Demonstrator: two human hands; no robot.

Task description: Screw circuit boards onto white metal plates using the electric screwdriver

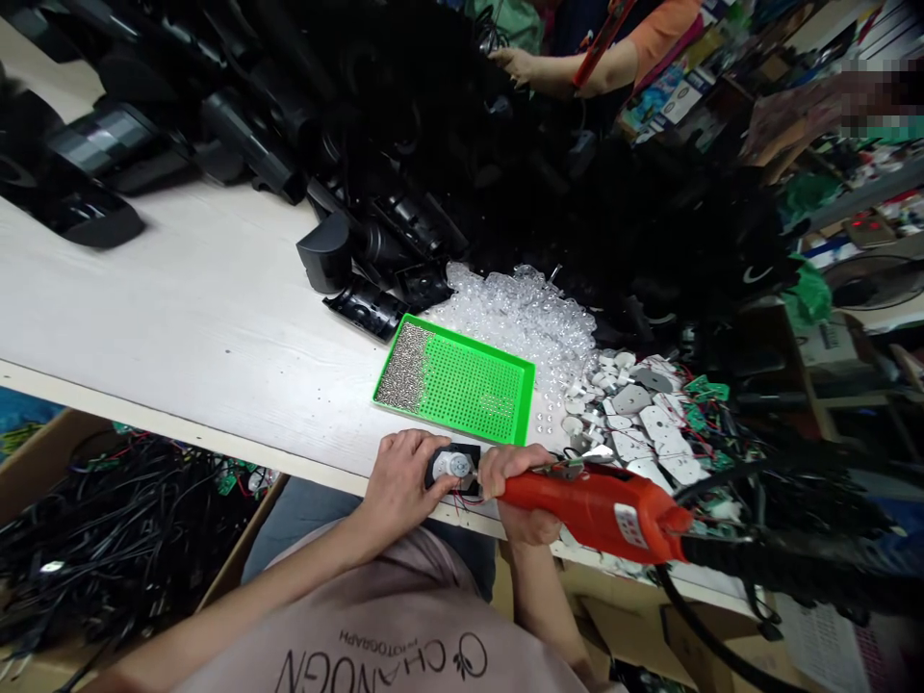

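My left hand (401,476) curls over a small black part with a round silver motor (454,467) in it, pressing it against the white table (188,318) near the front edge. Thin red and black wires trail from the part. My right hand (517,491) is wrapped round an orange electric screwdriver (603,510), which lies nearly level with its tip end pointing left at the part. A black cable runs from the tool's back end to the right.
A green screw tray (462,385) with a patch of screws at its left end sits just beyond my hands. Clear plastic bits (520,313), white plates (642,428) and green circuit boards lie right of it. Black housings (346,144) pile up behind. Another person's arm (570,67) shows at top.
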